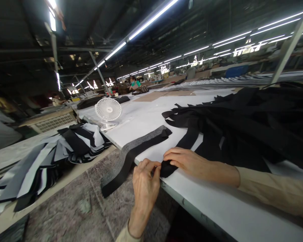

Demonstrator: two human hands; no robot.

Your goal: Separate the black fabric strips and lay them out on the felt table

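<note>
Left hand (144,191) closed, pinching black fabric strip (168,169), right hand (192,162) open, fingers resting on strip, grey-black band (132,155) just left of strip, on white table (217,205)

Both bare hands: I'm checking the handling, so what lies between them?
The end of a black fabric strip lies between the left hand and right hand, touching both, in the head view.

White-topped work table (138,117) — heaped black fabric strips (242,134), grey-and-black fabric band (133,151), white desk fan (108,110)
</note>
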